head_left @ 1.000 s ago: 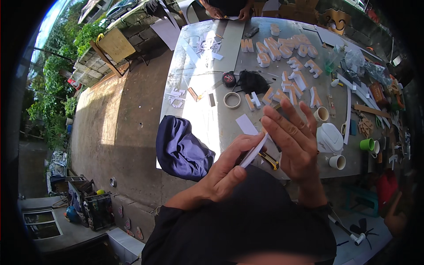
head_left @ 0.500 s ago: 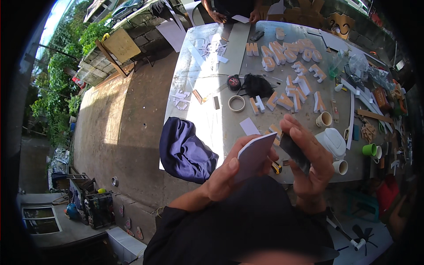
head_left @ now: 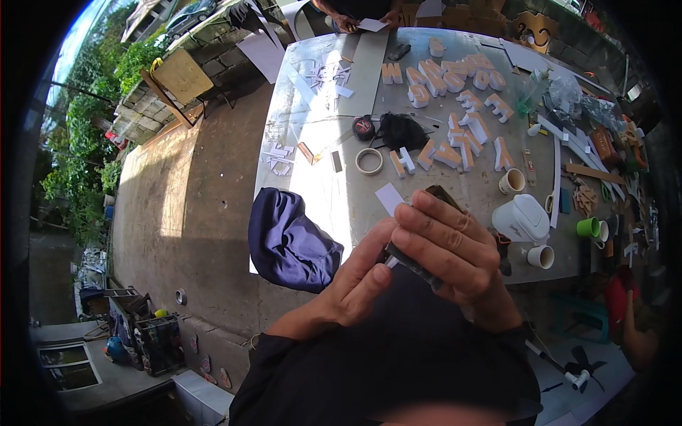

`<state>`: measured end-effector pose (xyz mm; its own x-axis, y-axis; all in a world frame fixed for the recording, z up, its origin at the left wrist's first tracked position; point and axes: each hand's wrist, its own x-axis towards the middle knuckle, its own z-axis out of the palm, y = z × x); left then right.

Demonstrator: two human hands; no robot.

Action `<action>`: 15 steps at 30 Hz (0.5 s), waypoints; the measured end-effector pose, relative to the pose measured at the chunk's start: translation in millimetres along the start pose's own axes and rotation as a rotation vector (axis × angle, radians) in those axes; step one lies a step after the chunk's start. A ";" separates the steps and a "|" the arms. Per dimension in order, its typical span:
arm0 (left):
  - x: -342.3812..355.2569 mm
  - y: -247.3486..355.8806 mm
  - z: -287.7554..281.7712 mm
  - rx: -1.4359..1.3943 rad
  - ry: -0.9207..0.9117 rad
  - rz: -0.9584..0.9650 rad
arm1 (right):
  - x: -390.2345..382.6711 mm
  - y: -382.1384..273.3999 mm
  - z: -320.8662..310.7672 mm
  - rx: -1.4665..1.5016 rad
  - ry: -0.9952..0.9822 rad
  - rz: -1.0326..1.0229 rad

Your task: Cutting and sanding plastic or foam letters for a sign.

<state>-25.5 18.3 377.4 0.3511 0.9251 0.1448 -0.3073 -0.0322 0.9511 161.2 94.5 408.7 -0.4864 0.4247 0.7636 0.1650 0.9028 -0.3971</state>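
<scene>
Close above the near edge of the table, my hands are brought together. My left hand (head_left: 355,280) is closed on a flat white board piece (head_left: 391,262), which is mostly hidden now; only a sliver of its edge shows. My right hand (head_left: 455,248) is wrapped round a dark flat block (head_left: 415,268), fingers laid together along its back. The block lies against the board piece, though the exact contact is covered by my fingers. Beyond my hands, a small white card (head_left: 388,198) and a block letter H (head_left: 403,162) lie on the table (head_left: 330,181).
Several block letters (head_left: 458,74) fill the far right. A tape roll (head_left: 369,162), tape measure (head_left: 364,128) and black mesh bundle (head_left: 402,132) lie centrally. Purple cloth (head_left: 291,241) drapes the left corner; a white tub (head_left: 522,218) and cups (head_left: 540,256) stand right. Another person's hands (head_left: 389,19) work opposite.
My right hand has moved left with the dark block and come up against the board piece in my left hand, hiding most of it. The view has shifted slightly.
</scene>
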 end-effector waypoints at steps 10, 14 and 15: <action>-7.3 -6.9 -9.0 0.086 -0.079 0.002 | -5.4 -2.7 2.0 -0.031 0.012 -0.008; -8.2 -5.9 2.3 0.031 0.149 0.079 | 0.8 0.1 -7.4 0.079 0.010 -0.103; -1.3 -8.5 0.8 0.053 0.105 0.056 | -5.9 8.7 -5.6 0.079 0.042 -0.065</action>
<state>-22.7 17.1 369.3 0.2390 0.9558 0.1713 -0.2759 -0.1023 0.9557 170.3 100.2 403.6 -0.4572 0.3693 0.8091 0.0655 0.9212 -0.3835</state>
